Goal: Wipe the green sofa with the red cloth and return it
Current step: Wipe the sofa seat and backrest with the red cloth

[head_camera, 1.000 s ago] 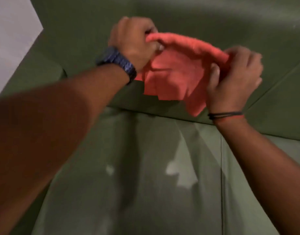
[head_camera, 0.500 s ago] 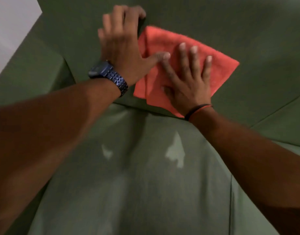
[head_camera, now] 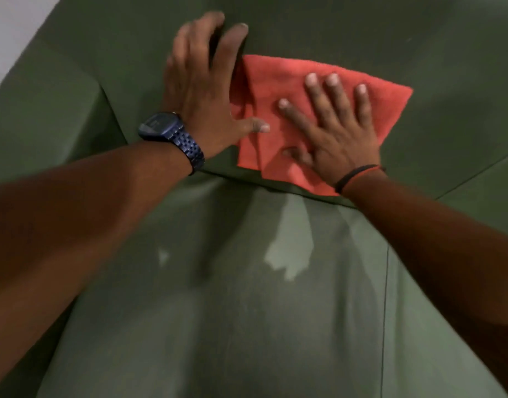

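Note:
The red cloth (head_camera: 278, 81), folded, lies flat against the backrest of the green sofa (head_camera: 361, 30), just above the seat cushion. My right hand (head_camera: 336, 130) presses on the cloth with its palm flat and fingers spread. My left hand (head_camera: 201, 90), with a dark blue watch on its wrist, rests flat on the backrest beside the cloth's left edge; its thumb lies over the cloth's left part. Neither hand grips the cloth.
The seat cushion (head_camera: 218, 311) fills the lower view, with a seam on the right (head_camera: 386, 282). The sofa's left armrest (head_camera: 46, 116) rises at the left. A pale wall or floor patch (head_camera: 8, 30) shows at the top left.
A second ago both hands held the cloth bunched in the air. They then spread it flat against the backrest; since half a second ago the hands have barely shifted.

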Action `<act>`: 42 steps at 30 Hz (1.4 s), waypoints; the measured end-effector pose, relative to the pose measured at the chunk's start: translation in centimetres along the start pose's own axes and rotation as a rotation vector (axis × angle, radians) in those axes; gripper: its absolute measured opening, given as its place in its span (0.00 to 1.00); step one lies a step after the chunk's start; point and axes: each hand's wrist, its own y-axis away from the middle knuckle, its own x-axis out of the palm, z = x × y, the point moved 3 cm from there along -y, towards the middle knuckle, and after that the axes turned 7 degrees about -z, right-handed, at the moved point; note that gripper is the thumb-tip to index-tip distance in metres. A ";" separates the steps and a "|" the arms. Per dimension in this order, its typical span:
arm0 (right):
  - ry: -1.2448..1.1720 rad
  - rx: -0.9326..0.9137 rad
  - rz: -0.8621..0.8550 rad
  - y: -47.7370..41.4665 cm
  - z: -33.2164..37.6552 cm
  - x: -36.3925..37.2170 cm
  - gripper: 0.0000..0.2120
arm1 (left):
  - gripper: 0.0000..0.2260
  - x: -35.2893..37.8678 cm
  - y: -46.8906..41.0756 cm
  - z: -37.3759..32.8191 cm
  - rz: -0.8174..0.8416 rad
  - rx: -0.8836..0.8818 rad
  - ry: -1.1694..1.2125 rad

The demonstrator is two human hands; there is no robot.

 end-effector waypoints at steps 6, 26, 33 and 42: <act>-0.026 0.088 0.037 0.8 -0.9 -0.5 0.35 | 0.59 0.7 -0.5 -0.1 0.053 0.137 -0.213; -0.151 0.367 0.133 0.8 -5.5 -5.5 0.22 | 0.17 1.9 -1.8 -7.7 0.097 0.125 -0.125; -0.456 0.358 0.240 8.3 -11.2 -7.3 0.12 | 0.11 0.3 4.1 -16.7 0.063 0.164 -0.018; -0.566 0.395 0.463 32.9 -28.2 -16.5 0.11 | 0.07 4.1 11.7 -43.3 0.237 0.357 0.195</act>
